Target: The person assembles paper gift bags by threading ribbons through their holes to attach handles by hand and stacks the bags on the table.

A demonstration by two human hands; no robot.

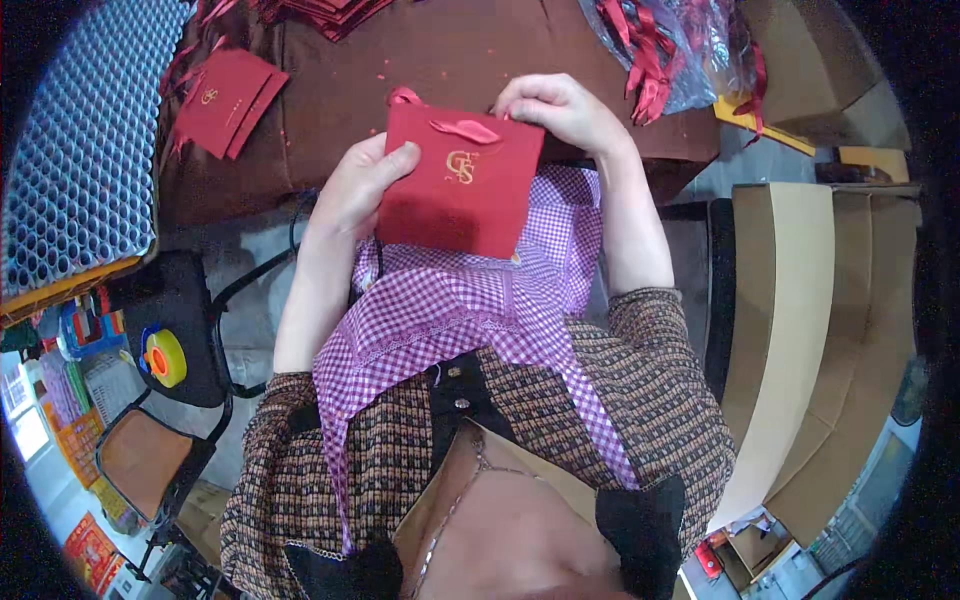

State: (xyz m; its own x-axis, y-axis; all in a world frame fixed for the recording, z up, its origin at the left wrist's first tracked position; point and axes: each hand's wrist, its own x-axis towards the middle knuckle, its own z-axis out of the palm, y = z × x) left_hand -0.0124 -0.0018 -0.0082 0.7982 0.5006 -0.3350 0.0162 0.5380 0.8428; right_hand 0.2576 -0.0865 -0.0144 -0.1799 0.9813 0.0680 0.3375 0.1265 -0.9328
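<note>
A red paper gift bag with gold lettering is held up in front of me, over my lap at the table edge. My left hand grips its left side, thumb on the front and the other fingers hidden behind. A pink-red ribbon handle lies across the bag's upper front, and a loop of ribbon stands up at its top left corner. At the top right corner my right hand is closed in a pinch, with a bit of red ribbon showing at the fingertips, which are partly hidden by the bag.
The table has a brown cloth. More red bags lie left, others at the far edge. Clear plastic with red ribbons lies far right. A blue honeycomb-patterned panel stands left; cardboard is at right.
</note>
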